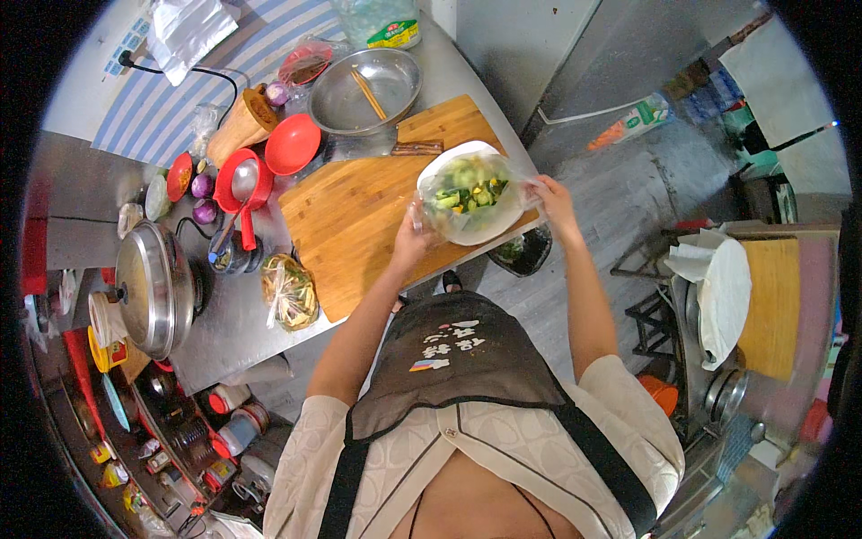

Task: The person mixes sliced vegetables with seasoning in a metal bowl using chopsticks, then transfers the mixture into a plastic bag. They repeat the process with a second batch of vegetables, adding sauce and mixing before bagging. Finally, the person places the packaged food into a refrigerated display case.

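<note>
A clear plastic bag [444, 222] holding or covering chopped green and yellow vegetables [471, 195] is stretched between my hands over a white dish [481, 237]. My left hand [412, 236] grips the bag's left edge; my right hand [553, 202] pinches its right edge beyond the board. Whether the vegetables lie inside the bag or under it, I cannot tell. The dish rests at the right end of a bamboo cutting board [357, 215]. A knife with a brown handle [417, 147] lies behind the dish on the board, its blade pointing left.
Behind the board stands a steel bowl [330, 101] with chopsticks [368, 94]. To the left are a red plate [293, 143], a red strainer or ladle pot [244, 178], a cut squash [242, 128], a tied bag of food [289, 290] and a lidded steel pan [151, 290].
</note>
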A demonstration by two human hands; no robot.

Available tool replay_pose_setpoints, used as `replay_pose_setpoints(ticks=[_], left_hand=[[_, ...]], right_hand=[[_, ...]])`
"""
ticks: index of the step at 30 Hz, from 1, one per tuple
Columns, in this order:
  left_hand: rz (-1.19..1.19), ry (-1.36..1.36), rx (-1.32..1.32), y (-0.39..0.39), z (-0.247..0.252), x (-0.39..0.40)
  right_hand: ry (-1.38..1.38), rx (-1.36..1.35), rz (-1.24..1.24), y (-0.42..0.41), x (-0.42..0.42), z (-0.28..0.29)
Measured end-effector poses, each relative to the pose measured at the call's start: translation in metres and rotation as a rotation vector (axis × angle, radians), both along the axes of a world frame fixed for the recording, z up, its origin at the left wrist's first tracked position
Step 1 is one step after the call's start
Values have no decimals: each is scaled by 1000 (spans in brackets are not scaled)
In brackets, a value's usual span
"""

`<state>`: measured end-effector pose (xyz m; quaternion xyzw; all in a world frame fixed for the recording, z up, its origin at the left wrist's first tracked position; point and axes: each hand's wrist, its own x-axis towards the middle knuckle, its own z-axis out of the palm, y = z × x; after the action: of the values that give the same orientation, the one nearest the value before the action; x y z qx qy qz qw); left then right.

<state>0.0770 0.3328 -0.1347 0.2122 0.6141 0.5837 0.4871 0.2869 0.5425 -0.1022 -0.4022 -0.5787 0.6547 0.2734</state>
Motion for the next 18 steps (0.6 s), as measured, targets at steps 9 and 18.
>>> replay_pose_setpoints(ticks=[9, 18], left_hand=[[257, -334, 81, -9, -5, 25], [113, -671, -5, 50, -25, -60]], right_hand=[[258, -641, -171, -11, 29, -36], [310, -703, -36, 50, -37, -28]])
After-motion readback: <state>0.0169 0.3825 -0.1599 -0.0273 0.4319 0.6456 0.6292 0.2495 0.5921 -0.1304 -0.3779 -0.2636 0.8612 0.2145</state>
